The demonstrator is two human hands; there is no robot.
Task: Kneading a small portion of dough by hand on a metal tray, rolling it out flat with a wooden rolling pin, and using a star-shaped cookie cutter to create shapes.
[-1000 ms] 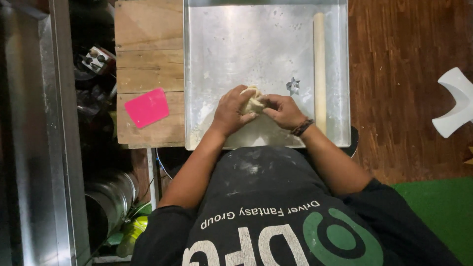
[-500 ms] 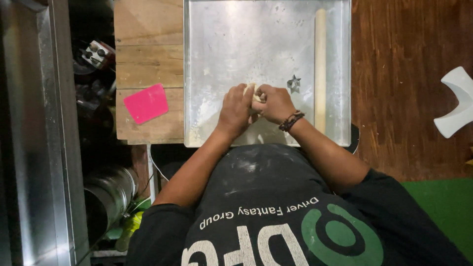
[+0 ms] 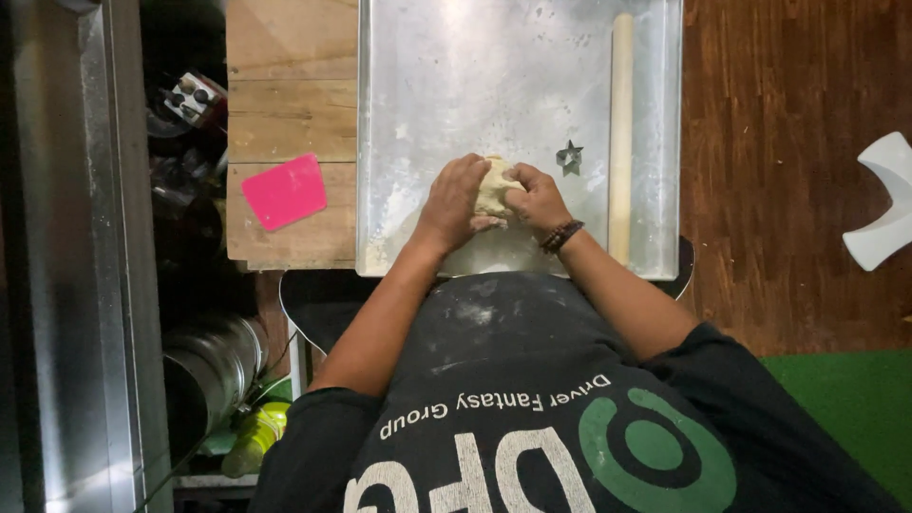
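A lump of pale dough [image 3: 494,188] rests on a floured metal tray [image 3: 437,85], squeezed between both hands. My left hand [image 3: 453,201] wraps its left side, and my right hand [image 3: 539,198], with a beaded bracelet on the wrist, presses against its right side. A small star-shaped metal cutter [image 3: 569,158] lies just right of my right hand. Along the tray's right side lies a long wooden rolling pin [image 3: 621,133].
A pink plastic scraper [image 3: 284,191] lies on the wooden board [image 3: 290,85] left of the tray. Metal cans and bottles stand on the floor at lower left. A white stool part [image 3: 883,204] sits on the wooden floor at right, beside green matting.
Both hands have shifted slightly on the dough, turning and pressing it; the dough now shows more between them. The cutter, rolling pin and scraper lie where they were.
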